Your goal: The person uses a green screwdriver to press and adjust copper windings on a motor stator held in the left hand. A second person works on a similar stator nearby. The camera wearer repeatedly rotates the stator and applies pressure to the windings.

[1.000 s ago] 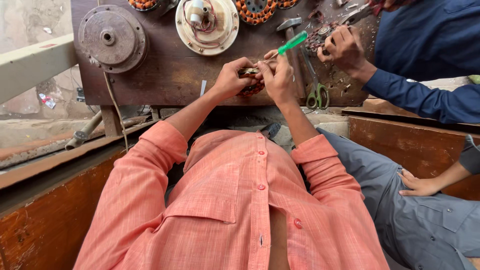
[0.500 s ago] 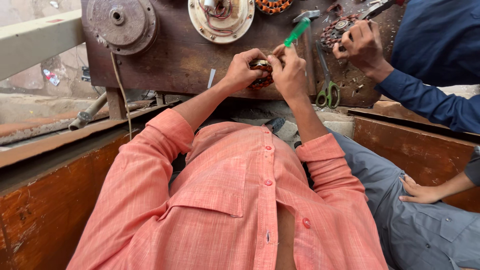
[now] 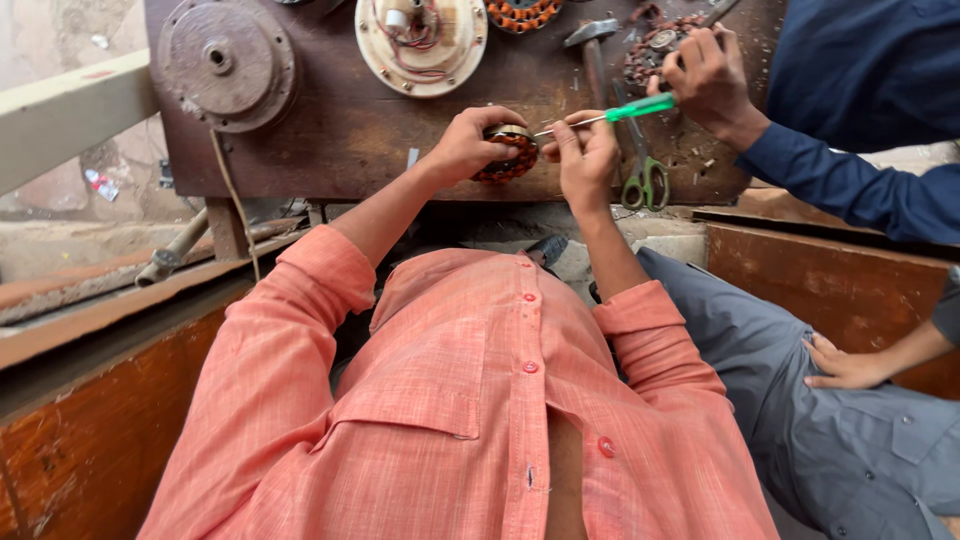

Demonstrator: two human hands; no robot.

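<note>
My left hand (image 3: 465, 143) grips a round copper-wound motor stator (image 3: 507, 155) at the near edge of a dark wooden bench (image 3: 340, 130). My right hand (image 3: 586, 155) holds a green-handled screwdriver (image 3: 625, 110), its metal tip pointing left toward the stator. My orange shirt sleeves fill the lower part of the view.
A co-worker's hand (image 3: 708, 80) in a blue sleeve works on another stator (image 3: 655, 50) at the bench's far right. Green-handled scissors (image 3: 645, 178), a hammer (image 3: 592, 45), a white motor housing (image 3: 420, 40) and a rusty round cover (image 3: 228, 62) lie on the bench. Another person's hand (image 3: 845, 365) rests on a grey-clad leg.
The view has shifted slightly. My hands stay on the stator, and the screwdriver has tilted flatter, with its handle swung to the right.
</note>
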